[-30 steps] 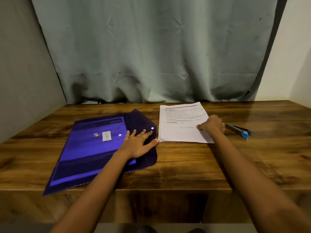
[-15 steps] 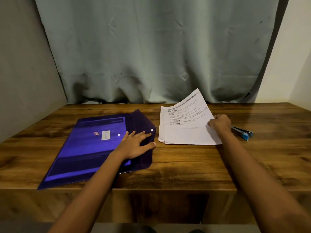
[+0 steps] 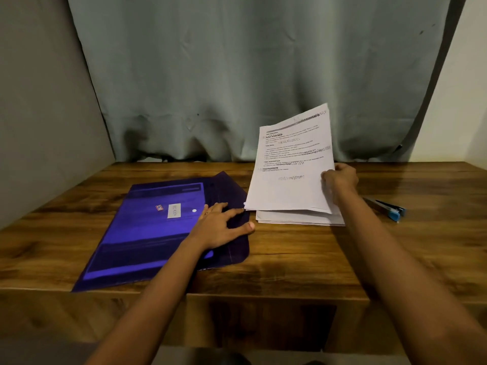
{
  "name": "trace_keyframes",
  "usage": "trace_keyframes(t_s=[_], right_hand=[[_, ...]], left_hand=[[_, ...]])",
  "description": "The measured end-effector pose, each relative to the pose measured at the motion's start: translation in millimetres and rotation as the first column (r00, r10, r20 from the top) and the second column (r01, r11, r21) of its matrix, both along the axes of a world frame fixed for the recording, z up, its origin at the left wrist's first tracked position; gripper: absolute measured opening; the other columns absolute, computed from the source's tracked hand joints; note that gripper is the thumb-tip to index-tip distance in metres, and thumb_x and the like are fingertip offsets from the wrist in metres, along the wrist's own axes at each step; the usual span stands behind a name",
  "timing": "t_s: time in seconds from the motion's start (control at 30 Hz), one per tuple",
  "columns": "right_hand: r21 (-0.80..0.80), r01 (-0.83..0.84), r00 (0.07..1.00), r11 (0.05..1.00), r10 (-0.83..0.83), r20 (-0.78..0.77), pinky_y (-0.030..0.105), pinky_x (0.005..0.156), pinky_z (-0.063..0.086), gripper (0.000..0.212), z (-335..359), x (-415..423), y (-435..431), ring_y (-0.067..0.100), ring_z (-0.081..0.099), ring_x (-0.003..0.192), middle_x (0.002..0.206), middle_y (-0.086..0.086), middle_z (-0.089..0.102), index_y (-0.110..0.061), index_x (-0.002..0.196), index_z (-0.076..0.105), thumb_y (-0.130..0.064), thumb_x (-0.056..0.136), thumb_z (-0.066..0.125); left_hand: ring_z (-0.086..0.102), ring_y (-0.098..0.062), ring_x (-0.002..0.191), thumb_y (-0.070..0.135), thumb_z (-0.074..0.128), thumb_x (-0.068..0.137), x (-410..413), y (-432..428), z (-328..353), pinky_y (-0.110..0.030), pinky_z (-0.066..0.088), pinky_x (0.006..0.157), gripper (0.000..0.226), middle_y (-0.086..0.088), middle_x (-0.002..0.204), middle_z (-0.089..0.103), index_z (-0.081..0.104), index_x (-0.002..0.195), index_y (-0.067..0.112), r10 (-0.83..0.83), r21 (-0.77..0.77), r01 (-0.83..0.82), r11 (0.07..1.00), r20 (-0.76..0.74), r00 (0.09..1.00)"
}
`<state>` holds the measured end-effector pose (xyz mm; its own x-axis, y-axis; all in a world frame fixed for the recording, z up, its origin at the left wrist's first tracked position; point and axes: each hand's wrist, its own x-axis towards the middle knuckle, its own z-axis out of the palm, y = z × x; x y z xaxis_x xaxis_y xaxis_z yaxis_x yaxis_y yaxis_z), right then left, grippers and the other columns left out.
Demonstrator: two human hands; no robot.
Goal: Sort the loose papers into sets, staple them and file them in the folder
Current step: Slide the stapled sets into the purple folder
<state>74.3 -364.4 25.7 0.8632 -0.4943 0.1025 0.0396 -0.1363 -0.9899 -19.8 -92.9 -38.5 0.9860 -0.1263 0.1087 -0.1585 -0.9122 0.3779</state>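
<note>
A purple plastic folder (image 3: pixel 147 230) lies on the left of the wooden table, its flap folded open toward the right. My left hand (image 3: pixel 221 227) rests flat on that flap, fingers spread. To the right, a stack of white papers (image 3: pixel 297 218) lies on the table. My right hand (image 3: pixel 340 180) grips the right edge of the top printed sheets (image 3: pixel 292 164) and holds them tilted up off the stack. A blue and black stapler (image 3: pixel 387 208) lies on the table just right of my right forearm.
The wooden table (image 3: pixel 303 259) reaches to a grey-green curtain (image 3: pixel 237 75) at the back. A grey wall (image 3: pixel 39 114) closes the left side and a pale wall stands at the right. The folder's near corner overhangs the table's front edge.
My right hand has lifted the top sheets from flat on the stack to steeply tilted up. My left hand stays on the folder flap.
</note>
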Motion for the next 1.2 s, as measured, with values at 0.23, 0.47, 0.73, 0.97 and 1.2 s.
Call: trace_keyframes(t_s=[0.23,0.47,0.73,0.97,1.2], right_hand=[[-0.043,0.021,0.999,0.999,-0.023,-0.038,0.035,0.094,0.050,0.032,-15.5,3.1,32.0,0.030,0.060,0.109,0.123,0.013,0.062,-0.010,0.117,0.061,0.002,0.087,0.058],[-0.249,-0.018,1.000,0.968,0.024,0.021,0.039,0.097,0.047,0.036,-22.0,-3.8,46.7,0.033,0.055,0.117,0.131,0.015,0.057,-0.005,0.125,0.058,0.002,0.089,0.058],[-0.365,-0.066,0.996,0.929,0.083,0.031,0.035,0.094,0.046,0.036,-23.4,-5.7,51.8,0.032,0.055,0.115,0.131,0.015,0.057,-0.003,0.126,0.058,-0.001,0.090,0.058],[-0.343,-0.086,0.995,0.935,0.096,0.013,0.037,0.093,0.048,0.035,-27.5,-7.7,51.9,0.032,0.057,0.114,0.131,0.014,0.057,-0.004,0.125,0.058,-0.002,0.090,0.059],[-0.285,-0.139,0.990,0.948,0.135,-0.032,0.038,0.096,0.047,0.033,-28.2,-11.4,51.4,0.033,0.056,0.116,0.130,0.014,0.057,-0.004,0.123,0.058,-0.004,0.090,0.060]], left_hand=[[0.038,-0.016,0.121,0.080,0.059,0.057,-1.0,3.1,-2.4,-0.035,0.039,0.102,0.086,0.003,0.122,0.041,0.063,0.121,0.024,0.062,-0.272,-0.047,0.961,0.048,0.997],[0.052,-0.023,0.106,0.039,0.070,0.083,3.6,12.5,-0.7,-0.025,0.038,0.078,0.038,-0.010,0.112,0.057,0.061,0.105,0.009,0.404,-0.473,-0.258,0.843,0.237,0.884],[0.057,-0.027,0.095,0.014,0.070,0.084,-0.8,11.9,5.2,-0.026,0.040,0.068,0.038,-0.017,0.110,0.058,0.051,0.113,-0.001,0.522,-0.393,-0.424,0.816,0.184,0.833],[0.055,-0.030,0.077,0.009,0.054,0.091,-2.9,5.5,14.6,-0.033,0.039,0.061,0.018,-0.022,0.097,0.059,0.051,0.100,-0.006,0.531,-0.254,-0.473,0.844,0.260,0.807],[0.061,-0.040,0.090,0.002,0.043,0.096,-2.6,5.8,20.5,-0.037,0.041,0.064,0.015,-0.024,0.101,0.060,0.053,0.104,-0.006,0.495,-0.135,-0.481,0.866,0.360,0.791]])
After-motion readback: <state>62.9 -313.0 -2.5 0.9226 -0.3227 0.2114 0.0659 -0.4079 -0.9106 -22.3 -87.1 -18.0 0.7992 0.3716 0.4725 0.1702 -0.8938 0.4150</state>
